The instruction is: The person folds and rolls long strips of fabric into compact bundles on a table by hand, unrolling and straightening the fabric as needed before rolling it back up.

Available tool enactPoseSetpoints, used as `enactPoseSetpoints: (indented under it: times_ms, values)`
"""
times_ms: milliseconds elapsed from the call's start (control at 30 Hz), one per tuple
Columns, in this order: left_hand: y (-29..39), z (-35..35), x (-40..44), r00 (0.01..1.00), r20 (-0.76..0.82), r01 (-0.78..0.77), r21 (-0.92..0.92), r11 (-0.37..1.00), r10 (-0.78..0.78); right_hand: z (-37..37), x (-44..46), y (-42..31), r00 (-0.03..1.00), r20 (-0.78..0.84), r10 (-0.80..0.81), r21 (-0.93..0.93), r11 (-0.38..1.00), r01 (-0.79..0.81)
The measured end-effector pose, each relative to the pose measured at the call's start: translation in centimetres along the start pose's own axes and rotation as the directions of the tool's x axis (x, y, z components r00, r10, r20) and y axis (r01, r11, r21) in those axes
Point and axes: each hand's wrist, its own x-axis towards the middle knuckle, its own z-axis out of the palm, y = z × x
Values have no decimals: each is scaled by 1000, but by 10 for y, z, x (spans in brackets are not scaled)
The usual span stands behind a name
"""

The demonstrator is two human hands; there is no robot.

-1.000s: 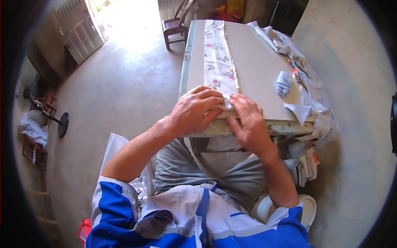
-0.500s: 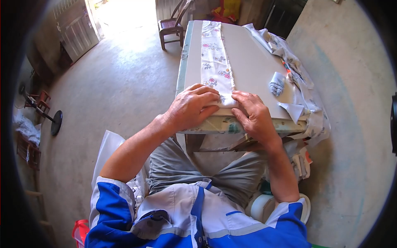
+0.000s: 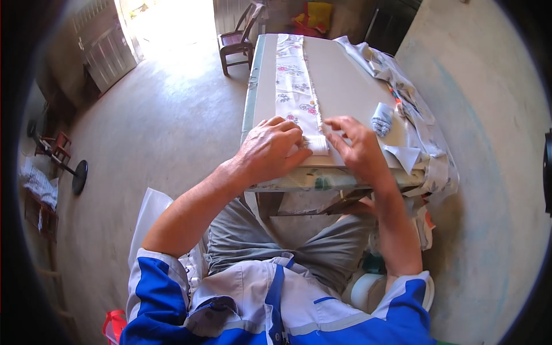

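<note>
A long strip of white floral cloth (image 3: 296, 80) runs down the table, its near end rolled or folded into a small flat bundle at the front edge. My left hand (image 3: 271, 145) is closed on the left part of that bundle, with its fingertips on top and thumb at the near side. Just right of the bundle, my right hand (image 3: 353, 141) is raised a little, fingers bent and apart from the thumb, with nothing seen between them. The strip's right edge is frayed.
A small bluish-white bundle (image 3: 382, 119) lies on the table (image 3: 351, 80) at right. Loose cloth scraps (image 3: 420, 118) hang over the right edge. A wooden chair (image 3: 237, 43) stands behind, a fan (image 3: 80, 172) on the left. A white bucket (image 3: 366, 292) is beside my right leg.
My right hand has let go of the cloth and moved slightly right. My left hand stays on the bundle, whose right end now shows. The view has shifted slightly.
</note>
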Motion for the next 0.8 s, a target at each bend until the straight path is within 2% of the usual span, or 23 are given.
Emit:
enactPoseSetpoints:
  times_ms: [67, 100, 167, 200, 267, 333, 367, 467, 567, 667, 800]
  values:
    - [2, 2, 12, 999, 46, 24, 44, 999, -26, -3, 21, 12, 999, 35, -4, -54, 999, 6]
    - [3, 3, 17, 997, 72, 35, 67, 997, -40, -2, 31, 18, 996, 53, -70, -94, 993, 75]
    - [4, 10, 21, 1000, 8, 18, -5, 1000, -18, 4, 50, 30, 977, 97, -192, -165, 965, 206]
    - [4, 13, 23, 1000, -23, 7, -39, 999, -8, 8, 57, 35, 972, 125, -197, -180, 959, 218]
    - [4, 13, 28, 998, 31, 65, -81, 995, -62, 17, 66, 44, 961, 181, -207, -207, 948, 243]
    - [6, 6, 35, 986, 117, 132, -122, 984, -118, 26, 64, 54, 973, 159, -168, -89, 979, 184]
    - [0, 7, 38, 982, 165, 106, -97, 990, -89, 29, 63, 58, 977, 149, -153, -30, 987, 159]
    - [-4, 7, 43, 965, 237, 157, -180, 971, -113, 31, 61, 60, 983, 145, -113, -32, 992, 119]
    - [0, 5, 49, 931, 312, 275, -250, 928, -192, 32, 61, 60, 983, 152, -100, -34, 994, 106]
    - [-3, 11, 47, 931, 303, 309, -350, 884, -205, 33, 59, 59, 986, 128, -103, -59, 992, 111]
    - [7, 1, 50, 900, 392, 332, -328, 884, -193, 36, 58, 62, 987, 103, -122, -85, 988, 131]
